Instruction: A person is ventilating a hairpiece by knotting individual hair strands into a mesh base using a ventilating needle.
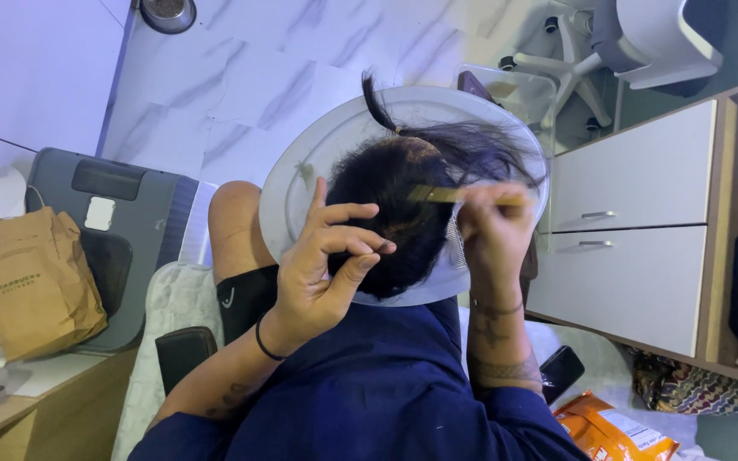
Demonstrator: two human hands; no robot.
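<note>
- A brown paper bag [32, 282] stands at the far left on the desk [10, 401], beside a grey panel [143, 205].
- Someone in a dark blue top [377, 384] sits just below me, head bent over a round white basin [301, 171].
- My left hand [322, 265] rests on the left side of the dark hair [403, 196], thumb and fingers pinched on a strand; a black band [264, 340] sits on that wrist.
- A thin tuft of the hair sticks up toward the basin's far rim.
- My right hand [493, 235] is clenched on a yellowish comb [437, 195] laid across the crown; I think its teeth are in the hair, but the blur makes that hard to tell.
- White drawers [634, 230] stand at the right, a white chair [642, 43] above them, and an orange snack bag [608, 431] lies at the lower right.
</note>
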